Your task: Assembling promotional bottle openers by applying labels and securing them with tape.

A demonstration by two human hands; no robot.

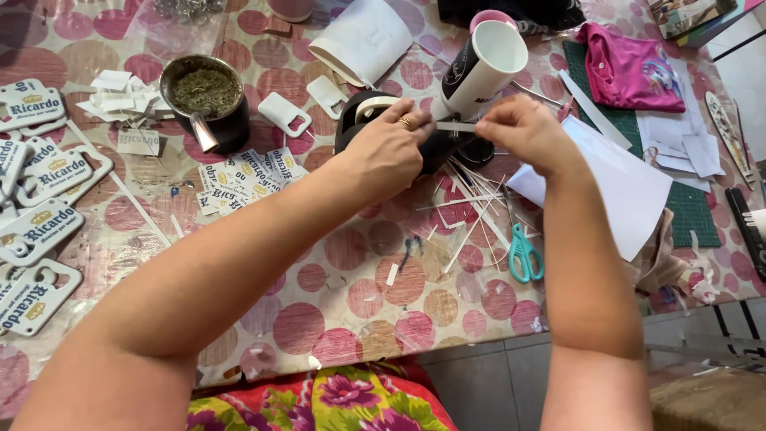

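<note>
On my table's left edge I see white bottle-opener-shaped tags point(36, 172) with blue lettering and gold crowns; a sheet of small white-and-blue stickers point(247, 179) lies centre-left, beside a blank white tag point(283, 113).

dotted table point(351, 311), scissors point(524, 254), herb cup point(206, 97)

On the worktop point(351, 295) I see the tape dispenser point(359, 116) at the middle, the tumbler point(479, 68) just behind it, the cup with herbs point(206, 92) to its left, the scissors point(524, 254) in front right, the tags point(36, 231) far left.
</note>
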